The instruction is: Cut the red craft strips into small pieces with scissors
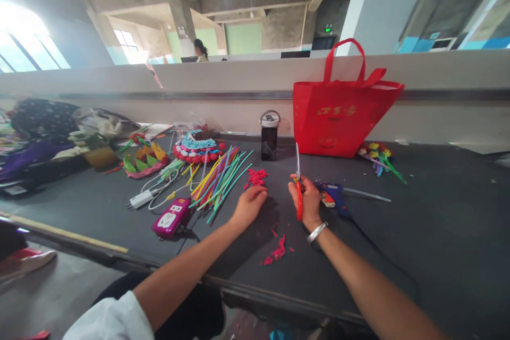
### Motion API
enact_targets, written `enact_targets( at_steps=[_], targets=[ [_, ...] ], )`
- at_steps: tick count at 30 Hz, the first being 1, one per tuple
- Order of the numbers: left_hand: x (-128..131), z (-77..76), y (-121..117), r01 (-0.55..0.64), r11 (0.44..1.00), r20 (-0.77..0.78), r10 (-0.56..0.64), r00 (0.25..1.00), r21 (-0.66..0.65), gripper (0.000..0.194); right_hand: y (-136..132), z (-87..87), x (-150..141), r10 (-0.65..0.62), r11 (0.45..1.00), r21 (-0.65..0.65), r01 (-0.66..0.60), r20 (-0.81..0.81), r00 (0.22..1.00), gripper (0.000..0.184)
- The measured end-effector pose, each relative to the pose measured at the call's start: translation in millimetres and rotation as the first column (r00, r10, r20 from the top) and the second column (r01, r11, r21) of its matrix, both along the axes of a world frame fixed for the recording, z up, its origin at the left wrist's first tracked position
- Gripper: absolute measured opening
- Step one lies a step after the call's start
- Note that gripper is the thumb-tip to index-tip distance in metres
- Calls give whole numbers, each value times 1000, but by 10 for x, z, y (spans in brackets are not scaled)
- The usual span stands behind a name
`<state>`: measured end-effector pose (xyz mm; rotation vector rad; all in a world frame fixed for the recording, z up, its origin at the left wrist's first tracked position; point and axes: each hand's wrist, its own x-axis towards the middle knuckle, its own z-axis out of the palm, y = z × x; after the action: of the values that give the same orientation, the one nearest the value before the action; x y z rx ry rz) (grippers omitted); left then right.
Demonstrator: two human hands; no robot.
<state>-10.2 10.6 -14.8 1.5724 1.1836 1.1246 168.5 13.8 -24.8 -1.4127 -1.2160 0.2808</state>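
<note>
Head view, and nearest to us some loose red scraps [277, 252] are lying on the dark table [438, 223]. A bit farther in, our left hand [250, 208] is hovering or resting just short of a small red pile [256, 177], fingers curling together; we can't tell if they're pinching anything. Our right hand [308, 199] is clamping the red-handled scissors [298, 191], blades pointing away from us, and we're wearing a silver bracelet [317, 232] on that wrist. Just right of it, a blue glue gun [338, 199] is lying with its cord trailing toward us. Over on the left we're seeing a purple box [171, 218], a white charger [141, 199] and a bunch of colorful fuzzy sticks [219, 183]. Farther back, a dark bottle [269, 141] is standing near a big red bag [342, 117], with colorful flowers [380, 158] lying by the bag's right side. Way past the low partition [239, 77], a person [201, 50] is showing.
</note>
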Motion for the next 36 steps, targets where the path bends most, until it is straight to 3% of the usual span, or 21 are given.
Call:
enact_targets(
  at_steps=[2, 4, 10, 14, 18, 20, 22, 24, 26, 29, 33, 35, 36],
  targets=[
    [-63, 0, 154, -26, 998, 23, 27, 999, -51, 26, 0, 5, -6, 5, 1000, -5, -5, 2, 1000, 38],
    [-49, -25, 247, 42, 996, 44, -39, 998, -74, 28, 4, -4, -15, 11, 1000, -10, -11, 16, 1000, 38],
    [320, -102, 325, 272, 961, 27, -271, 962, -52, 35, 15, -21, -14, 26, 1000, -6, -26, 12, 1000, 39],
    [396, -64, 147, 397, 909, 69, -391, 918, -130, 36, 21, -4, 10, 10, 1000, 8, -10, -18, 1000, 38],
    [252, 43, -197, 576, 783, 150, -556, 817, -236, 35, 27, -21, 17, 24, 1000, 1, -24, -31, 999, 37],
    [140, 122, -318, 637, 730, 107, -633, 767, -249, 34, 30, -37, 12, 29, 1000, -3, -29, -35, 999, 37],
    [22, 204, -372, 661, 737, -60, -673, 737, -140, 28, 32, -50, 6, 31, 999, -8, -31, -38, 999, 37],
    [-83, 270, -375, 685, 727, -308, -642, 702, 44, 21, 36, -58, 4, 33, 999, -13, -33, -38, 999, 37],
    [-155, 306, -365, 703, 690, -534, -535, 655, 171, 21, 40, -61, 5, 34, 999, -17, -35, -38, 999, 38],
    [-179, 307, -378, 715, 665, -782, -321, 534, 216, 19, 42, -61, 10, 36, 999, -23, -37, -36, 999, 39],
    [-85, 288, -426, 725, 663, -913, -156, 377, 186, 10, 28, -47, 10, 42, 999, -30, -43, -27, 999, 39],
    [-27, 298, -412, 724, 671, -912, -180, 368, 160, 4, 17, -34, 6, 47, 998, -32, -48, -22, 999, 39],
    [-2, 310, -385, 715, 684, -888, -229, 398, 144, 3, 11, -28, 3, 48, 998, -32, -49, -20, 999, 39]
  ],
)
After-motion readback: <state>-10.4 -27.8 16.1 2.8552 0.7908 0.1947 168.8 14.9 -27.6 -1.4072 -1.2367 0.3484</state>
